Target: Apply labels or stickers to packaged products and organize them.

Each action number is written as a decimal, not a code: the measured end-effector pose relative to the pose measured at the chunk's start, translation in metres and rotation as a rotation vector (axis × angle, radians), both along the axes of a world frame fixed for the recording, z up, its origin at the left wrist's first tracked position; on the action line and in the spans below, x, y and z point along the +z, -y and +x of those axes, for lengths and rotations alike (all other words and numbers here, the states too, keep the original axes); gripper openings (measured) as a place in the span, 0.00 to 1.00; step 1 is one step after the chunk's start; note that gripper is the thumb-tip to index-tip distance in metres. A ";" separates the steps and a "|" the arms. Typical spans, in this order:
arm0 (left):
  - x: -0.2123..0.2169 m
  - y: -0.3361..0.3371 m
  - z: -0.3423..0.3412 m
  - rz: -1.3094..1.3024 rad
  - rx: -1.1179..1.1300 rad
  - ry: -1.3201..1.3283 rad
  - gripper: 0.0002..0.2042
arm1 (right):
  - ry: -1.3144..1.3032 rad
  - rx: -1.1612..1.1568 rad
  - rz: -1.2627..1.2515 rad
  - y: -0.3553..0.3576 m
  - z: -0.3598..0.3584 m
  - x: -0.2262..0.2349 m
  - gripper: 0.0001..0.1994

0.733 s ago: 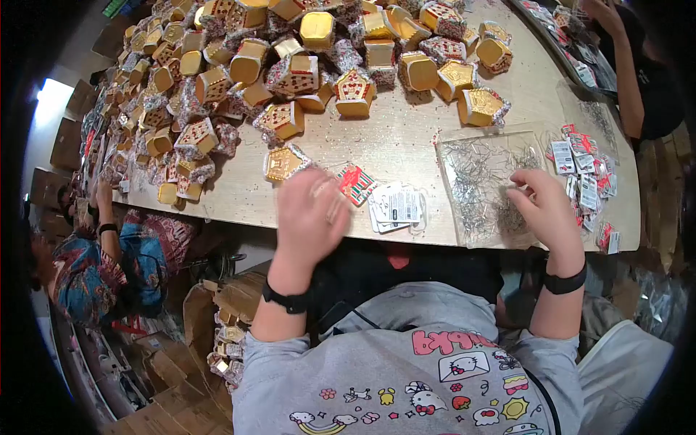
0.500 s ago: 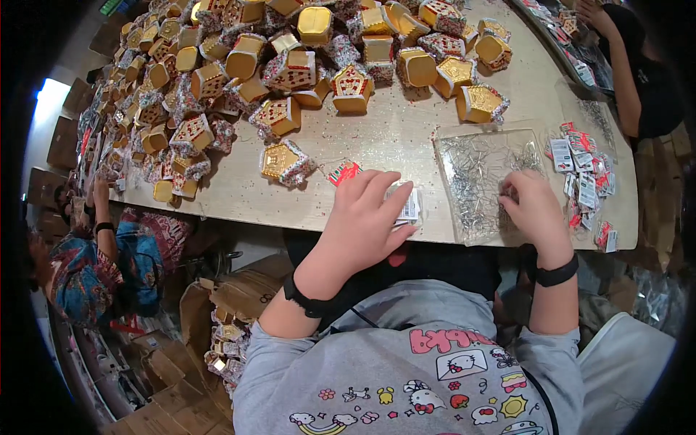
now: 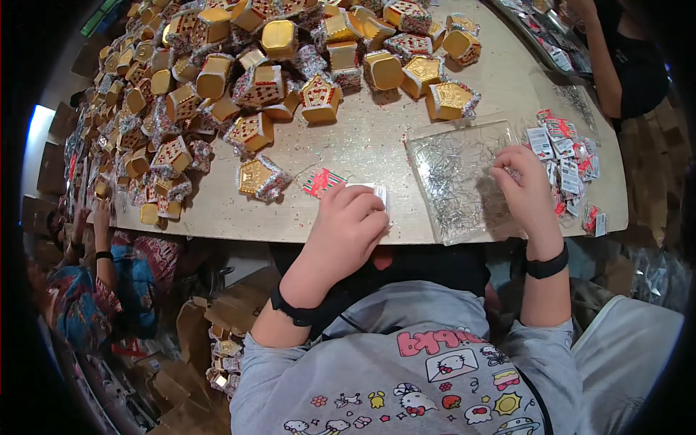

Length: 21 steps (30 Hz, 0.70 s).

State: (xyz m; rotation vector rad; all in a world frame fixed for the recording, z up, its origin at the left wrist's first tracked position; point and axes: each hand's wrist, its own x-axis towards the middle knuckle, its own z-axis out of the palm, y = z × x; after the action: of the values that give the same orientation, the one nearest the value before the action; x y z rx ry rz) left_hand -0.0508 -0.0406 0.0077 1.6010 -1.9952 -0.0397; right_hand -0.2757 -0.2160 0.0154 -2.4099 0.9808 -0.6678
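My left hand (image 3: pixel 346 230) rests near the table's front edge, its fingers curled together over small white printed tags (image 3: pixel 380 194) that stick out past the fingertips. Just beyond it lies a red and green striped tag (image 3: pixel 322 183) with a thin loop. My right hand (image 3: pixel 523 190) hovers at the right side of a shallow clear tray (image 3: pixel 426 148), which holds many thin silver wire hooks (image 3: pixel 460 174). Thumb and fingertips are pinched together there; whatever lies between them is too small to make out. Beyond my left hand sits a gold house ornament (image 3: pixel 257 178) with a glittery, speckled roof.
A large heap of similar house ornaments (image 3: pixel 279 40) covers the far and left table. Right of the tray lies a pile of tags (image 3: pixel 569 163). Co-workers sit at left (image 3: pixel 109 290) and far right (image 3: pixel 638 65). More ornaments (image 3: pixel 226 355) fill a brown bag below.
The view has shifted, so the table things appear further left. My left fingers, spread before, have drawn together over the tags. My right hand has moved from over the hooks toward the tray's right side.
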 end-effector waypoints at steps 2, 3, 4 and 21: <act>0.001 0.000 0.003 0.008 -0.002 -0.073 0.07 | 0.250 -0.046 0.073 0.000 0.001 -0.002 0.03; 0.001 0.000 0.005 0.022 0.000 -0.142 0.06 | 0.245 -0.052 0.067 -0.001 0.000 0.000 0.03; 0.006 -0.001 0.008 0.064 0.007 -0.185 0.05 | 0.269 -0.120 0.273 -0.002 -0.001 0.002 0.02; 0.026 -0.002 0.025 0.207 0.032 -1.482 0.12 | 0.651 -0.115 0.720 0.004 0.005 -0.008 0.03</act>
State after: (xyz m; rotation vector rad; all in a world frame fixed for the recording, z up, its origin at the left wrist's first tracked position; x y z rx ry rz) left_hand -0.0259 -0.0388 0.0335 1.0582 -0.7775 -1.0892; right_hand -0.2710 -0.2196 0.0071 -1.3869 0.8703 -0.8734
